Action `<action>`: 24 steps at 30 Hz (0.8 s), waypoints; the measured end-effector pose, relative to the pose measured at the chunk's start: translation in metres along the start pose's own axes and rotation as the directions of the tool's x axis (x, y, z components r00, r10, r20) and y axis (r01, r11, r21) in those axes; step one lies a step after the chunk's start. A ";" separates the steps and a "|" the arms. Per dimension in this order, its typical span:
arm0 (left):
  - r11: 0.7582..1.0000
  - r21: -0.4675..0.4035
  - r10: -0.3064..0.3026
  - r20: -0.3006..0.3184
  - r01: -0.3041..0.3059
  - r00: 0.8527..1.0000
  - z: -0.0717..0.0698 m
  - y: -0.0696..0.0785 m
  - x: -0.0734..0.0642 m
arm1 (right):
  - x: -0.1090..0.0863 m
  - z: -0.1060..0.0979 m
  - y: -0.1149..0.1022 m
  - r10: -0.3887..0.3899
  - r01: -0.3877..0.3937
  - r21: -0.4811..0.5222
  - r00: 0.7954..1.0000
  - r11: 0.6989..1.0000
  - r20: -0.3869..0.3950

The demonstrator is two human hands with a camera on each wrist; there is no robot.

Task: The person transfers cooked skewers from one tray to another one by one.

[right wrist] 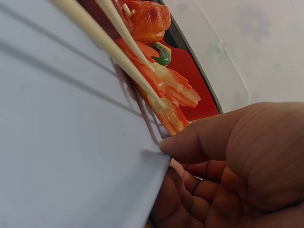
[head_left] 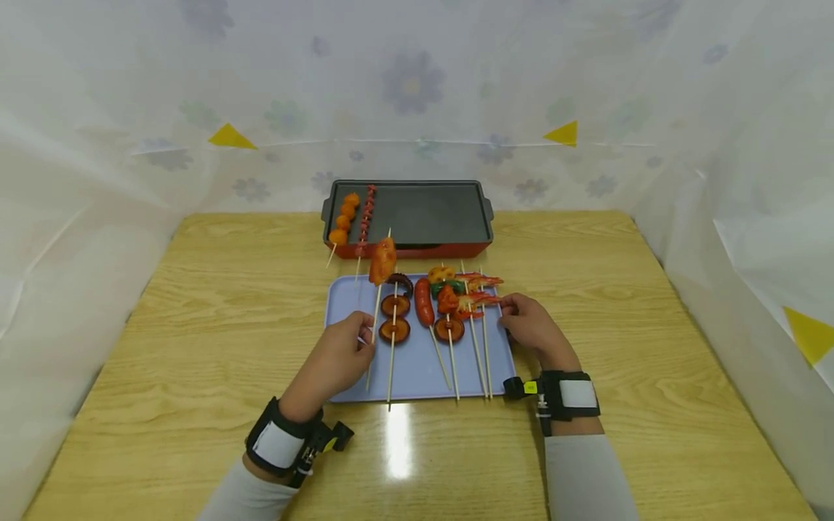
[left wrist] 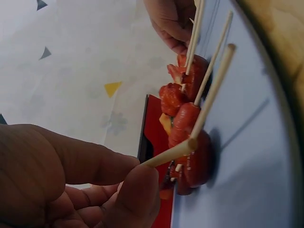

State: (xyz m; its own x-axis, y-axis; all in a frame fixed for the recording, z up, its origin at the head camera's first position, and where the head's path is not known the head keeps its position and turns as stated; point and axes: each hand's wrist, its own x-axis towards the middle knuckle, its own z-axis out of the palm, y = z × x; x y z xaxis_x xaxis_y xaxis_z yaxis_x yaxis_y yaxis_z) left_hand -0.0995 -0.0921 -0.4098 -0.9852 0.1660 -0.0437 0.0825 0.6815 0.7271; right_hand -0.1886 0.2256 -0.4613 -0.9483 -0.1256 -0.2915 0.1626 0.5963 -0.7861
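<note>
My left hand [head_left: 343, 351] pinches the bare stick [left wrist: 168, 154] of a chicken wing skewer [head_left: 383, 260] between thumb and forefinger. In the head view the orange-brown wing overlaps the tray's far rim and the grill's front. At the right, my right hand [head_left: 531, 325] grips the rim of the pale blue tray [right wrist: 71, 142], thumb on top and fingers curled under. On the tray [head_left: 417, 376] lie mushroom skewers [head_left: 394, 331], a sausage skewer [head_left: 424, 302] and shrimp skewers [head_left: 478, 299], the latter closest to the right hand.
Behind the tray stands a rectangular grill [head_left: 423, 213] with a dark plate and red sides. On its left part lie a skewer of orange balls [head_left: 343, 221] and a thin red meat skewer [head_left: 368, 217]. A flowered white curtain [head_left: 410, 87] hangs behind the wooden table [head_left: 215, 311].
</note>
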 end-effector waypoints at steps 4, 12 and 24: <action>1.000 0.002 -0.023 0.003 0.023 1.000 0.004 -0.004 -0.005 | 0.000 0.000 0.000 -0.006 0.006 0.002 1.000 1.000 -0.001; 0.998 0.012 -0.069 0.023 0.069 0.997 0.010 -0.014 -0.013 | 0.001 0.001 0.001 0.013 -0.013 -0.015 1.000 1.000 0.006; 0.995 0.040 -0.089 0.035 0.088 0.995 0.019 -0.026 -0.014 | 0.002 0.001 0.001 0.004 -0.004 -0.013 1.000 1.000 0.002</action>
State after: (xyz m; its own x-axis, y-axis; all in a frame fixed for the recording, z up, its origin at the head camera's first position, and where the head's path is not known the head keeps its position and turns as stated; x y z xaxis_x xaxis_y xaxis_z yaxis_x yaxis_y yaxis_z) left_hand -0.0852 -0.0984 -0.4415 -0.9827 0.1291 -0.1325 0.0015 0.7217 0.6922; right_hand -0.1898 0.2254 -0.4628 -0.9471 -0.1252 -0.2956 0.1624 0.6074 -0.7776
